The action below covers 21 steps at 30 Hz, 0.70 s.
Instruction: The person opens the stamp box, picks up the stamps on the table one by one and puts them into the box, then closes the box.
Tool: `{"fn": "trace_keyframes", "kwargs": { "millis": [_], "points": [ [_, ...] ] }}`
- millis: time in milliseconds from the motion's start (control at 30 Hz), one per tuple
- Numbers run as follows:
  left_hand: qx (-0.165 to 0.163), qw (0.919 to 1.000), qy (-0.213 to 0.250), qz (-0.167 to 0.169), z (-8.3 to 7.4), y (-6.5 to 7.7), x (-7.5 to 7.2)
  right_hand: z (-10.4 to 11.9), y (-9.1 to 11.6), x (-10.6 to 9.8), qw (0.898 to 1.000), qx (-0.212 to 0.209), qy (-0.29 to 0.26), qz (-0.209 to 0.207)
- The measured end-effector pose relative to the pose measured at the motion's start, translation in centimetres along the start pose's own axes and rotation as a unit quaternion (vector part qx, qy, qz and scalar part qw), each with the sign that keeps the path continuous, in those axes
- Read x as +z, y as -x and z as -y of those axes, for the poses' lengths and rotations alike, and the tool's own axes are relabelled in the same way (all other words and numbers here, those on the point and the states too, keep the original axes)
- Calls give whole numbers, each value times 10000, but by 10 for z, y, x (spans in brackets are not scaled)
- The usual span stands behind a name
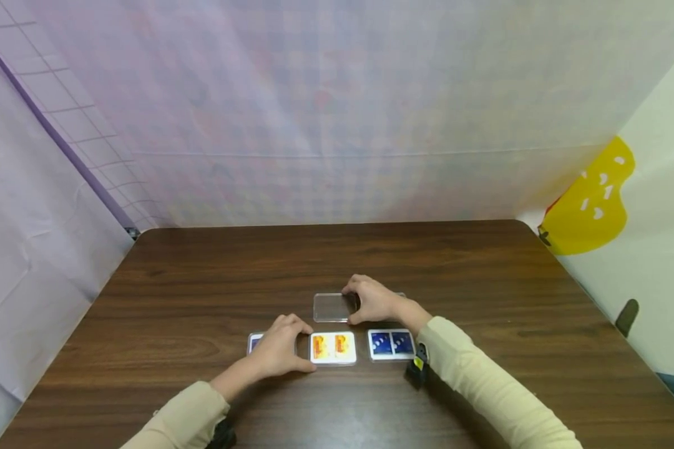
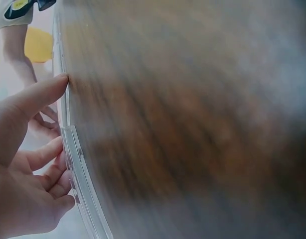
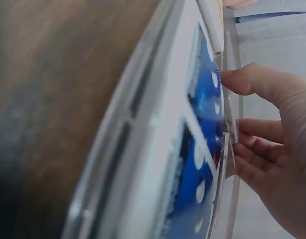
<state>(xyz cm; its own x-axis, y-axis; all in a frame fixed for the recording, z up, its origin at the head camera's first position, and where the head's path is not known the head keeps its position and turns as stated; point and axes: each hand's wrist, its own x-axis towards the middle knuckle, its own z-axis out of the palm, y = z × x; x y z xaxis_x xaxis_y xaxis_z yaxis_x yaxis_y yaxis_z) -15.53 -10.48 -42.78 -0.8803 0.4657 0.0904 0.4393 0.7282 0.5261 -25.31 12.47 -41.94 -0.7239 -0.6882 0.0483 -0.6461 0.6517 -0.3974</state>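
In the head view my left hand [image 1: 281, 348] spans the left end of a clear case [image 1: 333, 363] with two orange-and-yellow pictures, thumb at its near edge and a finger at its far edge. Under that hand, a case with a purple picture [image 1: 254, 342] is mostly covered. My right hand [image 1: 373, 301] grips a clear see-through case [image 1: 331, 308] behind the row, thumb on the near side, fingers on the far side. Just in front of this hand lies a case with two dark blue pictures [image 1: 391, 345], large in the right wrist view, where the right thumb [image 3: 242, 79] shows beyond it.
The corner of another clear case [image 1: 401, 294] shows behind the right wrist. Everything lies on a dark wood-grain table [image 1: 202, 268]. A pale patterned curtain [image 1: 326, 125] hangs along its back edge, and a yellow shape [image 1: 592, 199] marks the wall at right.
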Motion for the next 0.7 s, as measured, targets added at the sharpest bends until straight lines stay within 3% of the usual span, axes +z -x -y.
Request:
{"fn": "trace_keyframes", "kwargs": {
  "millis": [500, 700],
  "points": [
    [11, 9999, -92, -75, 0, 0, 1, 6, 14, -2, 9978, -339, -272, -496],
    [26, 10000, -74, -45, 0, 0, -1, 13, 28, -3, 9964, -483, -509, -465]
  ]
}}
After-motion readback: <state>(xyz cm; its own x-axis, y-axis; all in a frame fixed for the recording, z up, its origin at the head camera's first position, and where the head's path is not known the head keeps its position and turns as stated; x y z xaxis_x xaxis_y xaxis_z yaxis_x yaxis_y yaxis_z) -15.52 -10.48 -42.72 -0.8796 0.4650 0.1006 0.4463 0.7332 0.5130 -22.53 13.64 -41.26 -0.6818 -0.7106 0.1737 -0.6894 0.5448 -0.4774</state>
